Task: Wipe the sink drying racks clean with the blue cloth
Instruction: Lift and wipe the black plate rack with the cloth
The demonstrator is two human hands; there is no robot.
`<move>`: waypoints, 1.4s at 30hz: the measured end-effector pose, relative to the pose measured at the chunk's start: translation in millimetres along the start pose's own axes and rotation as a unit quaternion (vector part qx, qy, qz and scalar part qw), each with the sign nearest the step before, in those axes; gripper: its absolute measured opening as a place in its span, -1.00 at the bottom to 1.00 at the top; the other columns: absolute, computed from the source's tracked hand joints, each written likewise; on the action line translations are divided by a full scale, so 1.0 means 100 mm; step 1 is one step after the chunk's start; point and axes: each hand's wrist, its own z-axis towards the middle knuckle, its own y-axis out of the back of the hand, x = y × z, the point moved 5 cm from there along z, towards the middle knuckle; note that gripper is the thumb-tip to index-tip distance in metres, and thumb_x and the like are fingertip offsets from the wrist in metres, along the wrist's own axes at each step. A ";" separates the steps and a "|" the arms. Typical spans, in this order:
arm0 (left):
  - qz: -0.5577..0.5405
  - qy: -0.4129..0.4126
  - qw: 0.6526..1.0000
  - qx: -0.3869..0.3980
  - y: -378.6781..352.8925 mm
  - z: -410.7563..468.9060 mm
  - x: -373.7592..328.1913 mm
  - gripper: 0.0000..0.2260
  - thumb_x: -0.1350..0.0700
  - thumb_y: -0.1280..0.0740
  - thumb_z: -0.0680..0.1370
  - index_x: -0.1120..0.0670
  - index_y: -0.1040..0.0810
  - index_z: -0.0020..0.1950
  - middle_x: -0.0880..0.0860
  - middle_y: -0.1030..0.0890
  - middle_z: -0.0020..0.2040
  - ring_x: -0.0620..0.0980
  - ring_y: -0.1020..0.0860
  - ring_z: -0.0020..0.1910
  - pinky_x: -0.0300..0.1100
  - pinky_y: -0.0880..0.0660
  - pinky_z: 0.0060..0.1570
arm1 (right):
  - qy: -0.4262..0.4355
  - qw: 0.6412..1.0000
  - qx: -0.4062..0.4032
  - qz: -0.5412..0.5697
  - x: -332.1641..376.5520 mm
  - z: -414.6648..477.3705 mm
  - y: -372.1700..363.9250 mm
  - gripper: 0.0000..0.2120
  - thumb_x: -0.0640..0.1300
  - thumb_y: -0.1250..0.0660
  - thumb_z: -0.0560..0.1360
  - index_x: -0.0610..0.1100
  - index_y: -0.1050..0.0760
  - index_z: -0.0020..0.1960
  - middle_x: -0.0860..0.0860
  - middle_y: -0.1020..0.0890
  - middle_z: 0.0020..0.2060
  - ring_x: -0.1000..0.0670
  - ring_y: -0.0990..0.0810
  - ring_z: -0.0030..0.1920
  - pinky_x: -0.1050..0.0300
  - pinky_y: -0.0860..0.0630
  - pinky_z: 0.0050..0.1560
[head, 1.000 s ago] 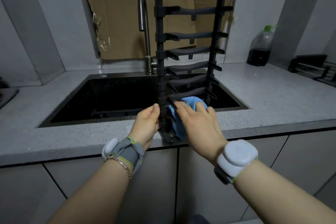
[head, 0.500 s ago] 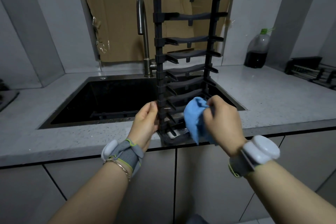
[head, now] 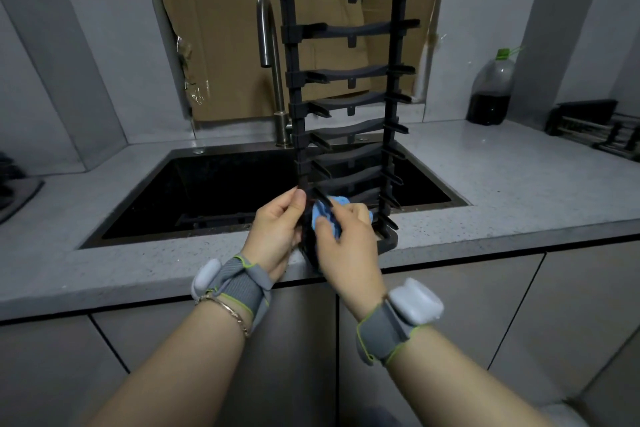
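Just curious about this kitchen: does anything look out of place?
The rack stands on end at the counter's front edge, held by the left hand, not lying across the sink. Cardboard with crumpled tape fills the opening behind it.

both our forearms stretch forward and inward (wrists banded in grey), our left hand (head: 277, 232) gripping the rack (head: 298, 135) upright, thumb up, our right hand (head: 346, 246) beside it, fingers curled round the blue cloth (head: 323, 215).

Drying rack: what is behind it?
Behind the drying rack, between its rungs: cardboard at the window and the dark sink, with the faucet just left. The sink's inside there is too dark to read.
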 end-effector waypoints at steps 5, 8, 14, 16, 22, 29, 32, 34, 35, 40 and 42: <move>0.019 0.002 1.000 -0.017 0.01 0.00 0.00 -0.78 0.16 -0.13 0.63 0.25 -0.52 0.06 0.17 -0.60 -0.07 -0.05 -0.60 -0.17 -0.21 -0.59 -0.16 | 0.063 0.997 0.033 -0.036 0.01 0.00 0.01 -0.65 -0.18 -0.23 0.48 -0.18 -0.53 0.24 -0.03 -0.36 -0.06 -0.09 -0.41 0.04 0.10 -0.41 0.08; 0.018 0.002 0.999 -0.037 0.03 -0.01 -0.01 -0.71 0.08 -0.19 0.60 0.25 -0.51 0.18 0.19 -0.55 -0.02 0.11 -0.48 -0.06 0.00 -0.47 0.00 | 0.067 0.996 0.045 -0.032 0.02 0.08 0.03 -0.71 -0.25 -0.25 0.52 -0.18 -0.54 0.23 0.00 -0.34 -0.12 -0.03 -0.41 -0.01 0.15 -0.41 0.03; 0.039 -0.021 0.997 -0.068 0.05 -0.01 -0.01 -0.61 0.07 -0.24 0.59 0.34 -0.43 0.28 0.16 -0.45 -0.12 0.11 -0.35 -0.07 0.05 -0.32 -0.09 | 0.115 0.990 -0.011 -0.082 0.08 0.10 0.03 -0.72 -0.18 -0.22 0.46 -0.21 -0.63 0.06 0.02 -0.34 -0.22 -0.15 -0.46 -0.13 -0.05 -0.50 -0.14; 0.062 -0.041 0.994 -0.080 0.06 0.01 0.02 -0.67 0.11 -0.22 0.60 0.34 -0.49 0.20 0.18 -0.57 -0.08 0.08 -0.46 -0.07 0.03 -0.44 0.01 | 0.139 0.987 -0.034 -0.071 0.07 0.06 0.04 -0.70 -0.17 -0.19 0.42 -0.20 -0.65 0.00 -0.02 -0.39 -0.24 -0.16 -0.48 -0.17 -0.04 -0.51 -0.24; 0.084 -0.065 0.991 -0.086 0.05 0.03 0.07 -0.82 0.14 -0.21 0.61 0.19 -0.54 -0.08 -0.13 -0.54 -0.37 -0.25 -0.46 -0.37 -0.38 -0.40 -0.30 | 0.213 0.966 -0.024 -0.147 0.10 -0.02 0.05 -0.70 -0.11 -0.15 0.43 -0.11 -0.63 -0.04 -0.09 -0.46 -0.23 -0.15 -0.44 -0.28 0.08 -0.45 -0.46; 0.067 -0.058 0.994 -0.067 0.05 0.03 0.04 -0.76 0.15 -0.19 0.62 0.14 -0.53 -0.20 0.14 -0.52 -0.21 0.05 -0.45 -0.16 -0.14 -0.42 -0.17 | 0.288 0.922 -0.031 -0.258 0.07 0.02 0.12 -0.70 -0.05 -0.15 0.46 -0.05 -0.62 0.01 -0.07 -0.51 -0.24 -0.15 -0.44 -0.34 0.11 -0.39 -0.39; 0.081 -0.051 0.994 -0.056 0.07 0.05 0.04 -0.76 0.11 -0.20 0.61 0.14 -0.53 -0.20 0.17 -0.43 -0.16 0.10 -0.33 -0.13 -0.12 -0.27 -0.24 | 0.192 0.950 0.011 -0.244 0.05 0.06 0.13 -0.67 0.08 -0.10 0.55 0.00 -0.58 0.10 -0.04 -0.50 -0.18 -0.17 -0.50 -0.17 0.07 -0.41 -0.25; 0.084 -0.048 0.994 -0.049 0.07 0.04 0.03 -0.76 0.10 -0.19 0.61 0.12 -0.56 -0.19 0.19 -0.43 -0.15 0.12 -0.32 -0.12 -0.07 -0.26 -0.21 | 0.127 0.961 0.073 -0.233 0.01 0.13 0.12 -0.66 0.10 -0.04 0.60 0.00 -0.51 0.14 -0.03 -0.49 -0.07 -0.15 -0.48 0.02 0.07 -0.36 -0.14; 0.083 -0.048 0.994 -0.045 0.07 0.03 0.02 -0.74 0.10 -0.19 0.62 0.12 -0.58 -0.19 0.20 -0.44 -0.16 0.12 -0.33 -0.13 -0.04 -0.27 -0.19 | 0.119 0.960 0.090 -0.236 0.01 0.15 0.15 -0.67 0.10 -0.01 0.60 0.01 -0.48 0.15 -0.03 -0.49 -0.05 -0.16 -0.47 0.05 0.06 -0.35 -0.11; 0.090 -0.056 0.994 -0.040 0.05 0.01 0.00 -0.75 0.13 -0.16 0.62 0.11 -0.58 -0.15 0.14 -0.56 -0.23 0.10 -0.46 -0.14 0.00 -0.44 -0.09 | 0.087 0.914 0.126 -0.376 -0.05 0.27 0.42 -0.65 -0.13 -0.06 0.60 0.01 -0.26 0.38 -0.11 -0.48 0.07 -0.23 -0.53 0.04 0.05 -0.35 -0.16; 0.098 -0.056 0.993 -0.035 0.06 0.00 0.01 -0.73 0.11 -0.17 0.62 0.07 -0.60 -0.17 0.18 -0.52 -0.19 0.11 -0.43 -0.14 0.05 -0.39 -0.09 | 0.072 0.868 0.113 -0.478 -0.06 0.30 0.52 -0.53 -0.26 -0.11 0.53 -0.05 -0.19 0.42 -0.11 -0.52 0.08 -0.23 -0.57 0.01 0.04 -0.33 -0.22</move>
